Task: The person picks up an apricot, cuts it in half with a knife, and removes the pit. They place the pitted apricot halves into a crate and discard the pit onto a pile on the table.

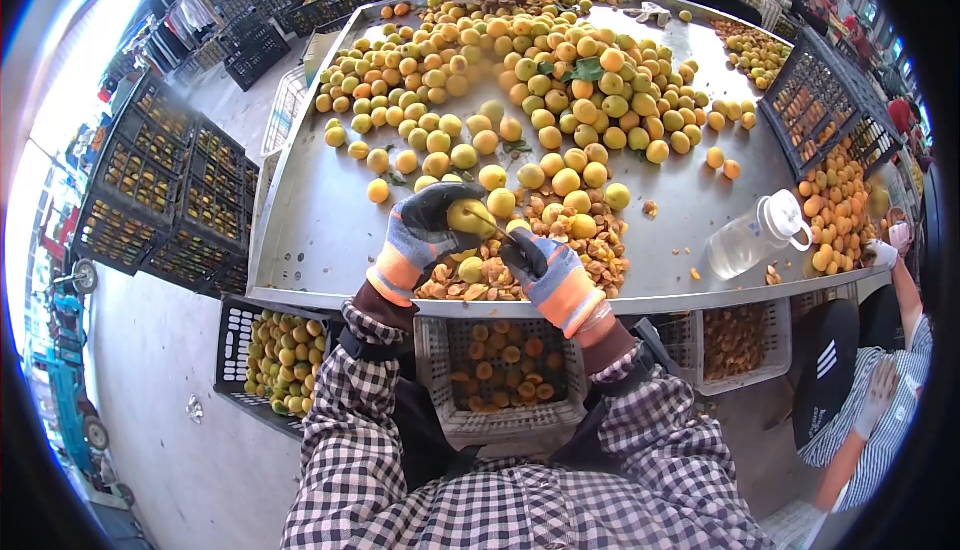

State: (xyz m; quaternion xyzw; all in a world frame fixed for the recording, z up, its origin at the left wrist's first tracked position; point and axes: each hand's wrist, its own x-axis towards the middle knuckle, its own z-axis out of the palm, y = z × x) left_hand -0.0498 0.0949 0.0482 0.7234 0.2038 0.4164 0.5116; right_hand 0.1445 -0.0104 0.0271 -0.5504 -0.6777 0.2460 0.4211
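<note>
**Apricot held at the near edge**

My gloved left hand (428, 230) is clamped around a yellow apricot (472, 218) over the near edge of the steel table (310, 220), above a heap of halves (600, 250). My right hand (545, 265) curls just beside it; what it grips I cannot tell. Three white stripes mark a neighbour's dark trousers (825, 370)

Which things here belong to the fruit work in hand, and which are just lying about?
In hand: left hand, gripping an apricot; right hand close beside it; pile of whole fruit; cut pieces by the hands; white crate of halves below.
Lying about: water bottle on the table; black crates at the left; leaves among the fruit.
</note>
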